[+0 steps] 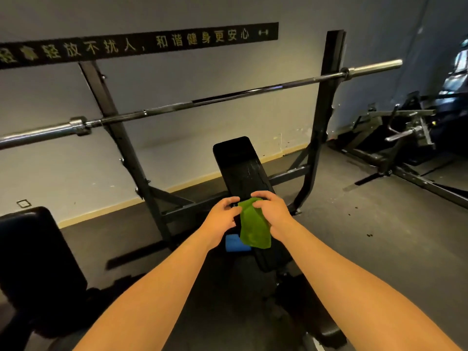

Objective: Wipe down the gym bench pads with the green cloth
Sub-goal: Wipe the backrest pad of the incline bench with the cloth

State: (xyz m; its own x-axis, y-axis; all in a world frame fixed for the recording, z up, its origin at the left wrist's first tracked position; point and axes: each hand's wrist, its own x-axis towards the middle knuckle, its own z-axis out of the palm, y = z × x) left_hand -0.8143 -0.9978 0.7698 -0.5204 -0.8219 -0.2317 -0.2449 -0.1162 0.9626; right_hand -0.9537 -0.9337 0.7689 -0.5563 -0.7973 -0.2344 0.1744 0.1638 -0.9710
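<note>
Hands meet over the near part of the black bench pad [240,168], holding the green cloth [254,229] so that it hangs in front of the pad. The right hand [272,214] grips the cloth's right edge with curled fingers. The left hand [222,219] pinches its upper left corner. A blue object [236,245] shows beside the pad's left edge, partly under the cloth. Beyond the pad's far end a barbell [202,103] lies across the rack. Higher on the wall, a black strip [139,44] reads "轻拿轻放不扰人,和谐健身更安心", ending in a small dumbbell symbol.
</note>
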